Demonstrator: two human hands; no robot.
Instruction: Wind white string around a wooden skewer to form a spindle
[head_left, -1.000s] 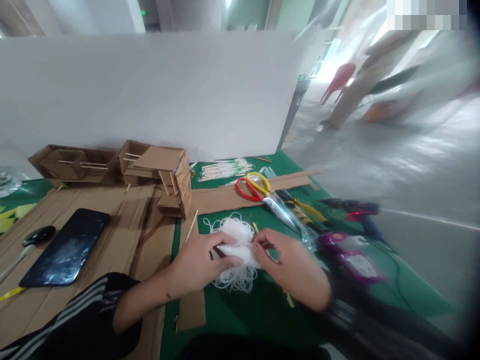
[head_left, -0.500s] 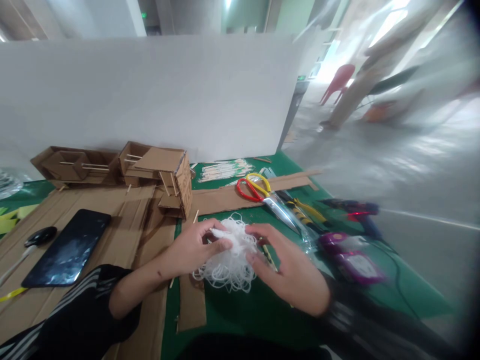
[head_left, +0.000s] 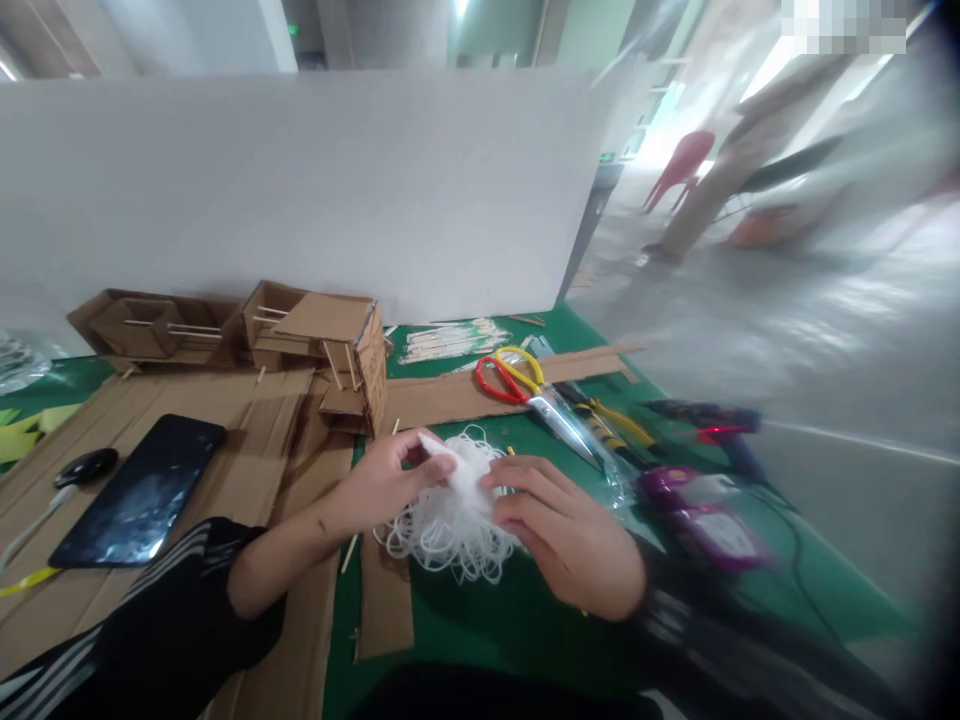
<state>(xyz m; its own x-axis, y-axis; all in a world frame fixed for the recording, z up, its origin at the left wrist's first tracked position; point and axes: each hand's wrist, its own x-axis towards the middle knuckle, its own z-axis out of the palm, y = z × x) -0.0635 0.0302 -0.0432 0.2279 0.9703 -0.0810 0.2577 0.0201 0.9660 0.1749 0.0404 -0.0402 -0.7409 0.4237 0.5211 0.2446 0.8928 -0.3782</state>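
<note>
A loose tangle of thin white cord [head_left: 461,550] lies in loops over the green table and a cardboard strip. My left hand [head_left: 397,475] is closed, with a flat, tightly gathered white part of the cord bundle [head_left: 450,462] pinched between thumb and fingers. From the other side, my right hand [head_left: 570,530] presses bent fingertips and thumb onto the same bundle. Its fingertips are partly blurred against the white strands. Beyond the hands rest scissors [head_left: 559,420] with one red and one yellow handle.
A cardboard box model [head_left: 330,320] with thin sticks stands back left. A phone [head_left: 142,490] and black mouse-like device [head_left: 86,467] lie on cardboard at left. Pliers [head_left: 622,425], a glue gun-like tool [head_left: 712,420] and purple packages [head_left: 705,520] lie right. Packed sticks [head_left: 454,340] lie behind.
The white gathered part in my left hand has tilted up and shows more. My right hand's fingers have drawn closer together and shifted slightly left on the cord.
</note>
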